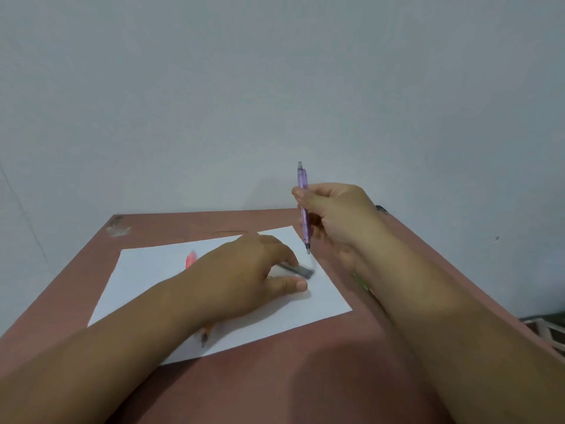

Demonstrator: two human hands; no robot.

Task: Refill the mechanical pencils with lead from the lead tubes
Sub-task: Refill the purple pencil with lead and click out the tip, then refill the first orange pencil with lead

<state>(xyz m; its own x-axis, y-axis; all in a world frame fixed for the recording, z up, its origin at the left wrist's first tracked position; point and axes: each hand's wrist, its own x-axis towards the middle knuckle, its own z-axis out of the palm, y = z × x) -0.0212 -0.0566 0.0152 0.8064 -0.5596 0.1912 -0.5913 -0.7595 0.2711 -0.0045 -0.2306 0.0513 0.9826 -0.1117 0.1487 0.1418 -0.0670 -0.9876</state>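
Head view: right hand in a closed grip on the purple mechanical pencil, nearly upright at 1 o'clock; left hand pinching a grey lead tube over white paper on the table.

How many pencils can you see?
3, I think. The purple pencil is upright in the right hand. A pink pencil and an orange pencil peek out from under the left arm on the paper. More may be hidden.
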